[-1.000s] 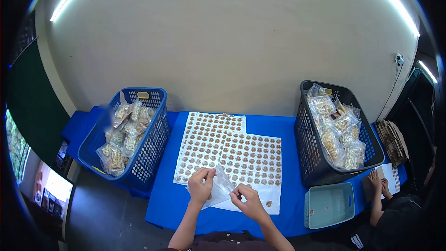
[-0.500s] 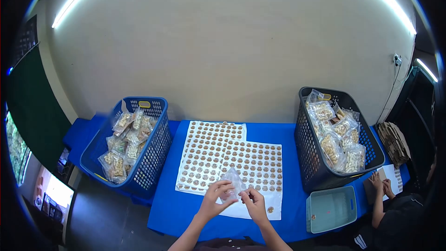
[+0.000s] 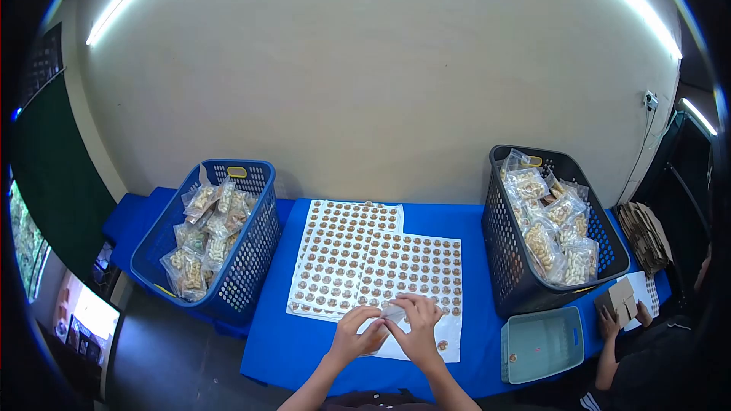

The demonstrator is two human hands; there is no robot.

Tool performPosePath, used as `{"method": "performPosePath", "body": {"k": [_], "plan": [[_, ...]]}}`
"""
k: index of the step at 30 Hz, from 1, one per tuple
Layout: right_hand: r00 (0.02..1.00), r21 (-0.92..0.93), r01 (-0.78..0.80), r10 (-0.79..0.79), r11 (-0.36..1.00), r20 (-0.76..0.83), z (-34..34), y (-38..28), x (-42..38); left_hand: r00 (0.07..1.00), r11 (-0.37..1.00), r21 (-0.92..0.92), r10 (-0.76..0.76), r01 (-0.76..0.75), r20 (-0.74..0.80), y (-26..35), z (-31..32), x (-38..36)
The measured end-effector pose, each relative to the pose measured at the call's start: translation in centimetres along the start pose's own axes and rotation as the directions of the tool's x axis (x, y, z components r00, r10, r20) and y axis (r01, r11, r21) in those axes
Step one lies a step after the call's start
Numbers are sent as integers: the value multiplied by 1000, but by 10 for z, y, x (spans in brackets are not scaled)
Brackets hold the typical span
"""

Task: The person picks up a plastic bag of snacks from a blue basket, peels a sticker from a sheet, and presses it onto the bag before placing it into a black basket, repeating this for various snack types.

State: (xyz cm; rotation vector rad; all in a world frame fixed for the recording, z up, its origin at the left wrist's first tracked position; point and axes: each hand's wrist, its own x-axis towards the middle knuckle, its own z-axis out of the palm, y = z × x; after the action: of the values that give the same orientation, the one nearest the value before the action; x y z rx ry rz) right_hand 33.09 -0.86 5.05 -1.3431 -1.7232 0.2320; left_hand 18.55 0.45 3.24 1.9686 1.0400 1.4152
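My left hand (image 3: 356,332) and my right hand (image 3: 416,325) meet over the near edge of the blue table (image 3: 274,335). Both pinch a small clear plastic bag (image 3: 391,310), now pressed low between the fingers. Under them lie two white sticker sheets (image 3: 381,262) covered with rows of round brown stickers. One loose brown sticker (image 3: 442,345) sits on the sheet's bare corner by my right hand.
A blue basket (image 3: 217,228) of filled snack bags stands at left, a dark grey basket (image 3: 548,224) of the same at right. A pale teal tray (image 3: 542,342) lies near the right basket. Another person's hands (image 3: 620,312) hold brown card at far right.
The clear bag was held up and spread open; now both hands have closed together over it and lowered it onto the sheet. The other person has lifted a piece of brown card.
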Motion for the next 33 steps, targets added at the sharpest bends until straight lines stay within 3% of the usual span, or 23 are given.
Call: {"method": "performPosePath", "body": {"k": [4, 11, 12, 19, 26, 27, 29, 30, 33], "plan": [[986, 5, 56, -56, 998, 157, 5, 6, -4, 999, 998, 45, -50, 50, 4, -1, 0, 0], [960, 209, -33, -27, 977, 278, 12, 7, -10, 987, 947, 317, 11, 42, -163, -8, -11, 4], [960, 196, 22, -75, 980, 271, 9, 5, -9, 977, 956, 281, -20, 81, -214, -7, -14, 7], [950, 347, -21, -90, 938, 300, 10, 2, -7, 940, 937, 336, 29, 93, -339, -14, -29, 21], [940, 470, -142, -30, 871, 339, 6, 9, -9, 939, 933, 355, 75, 53, -336, -18, -24, 26], [938, 479, -161, -17, 863, 346, 5, 10, -11, 944, 952, 296, 23, 80, -330, -19, -22, 27], [950, 514, -220, 62, 829, 307, 9, 24, -15, 949, 974, 178, -79, 138, -306, -21, -16, 25], [952, 532, -249, 101, 809, 290, 11, 31, -17, 946, 967, 21, -243, 253, -215, -25, -15, 20], [863, 727, -504, 302, 467, 405, 11, 41, -18, 981, 995, 66, -65, 78, -184, -26, 1, 15]]}}
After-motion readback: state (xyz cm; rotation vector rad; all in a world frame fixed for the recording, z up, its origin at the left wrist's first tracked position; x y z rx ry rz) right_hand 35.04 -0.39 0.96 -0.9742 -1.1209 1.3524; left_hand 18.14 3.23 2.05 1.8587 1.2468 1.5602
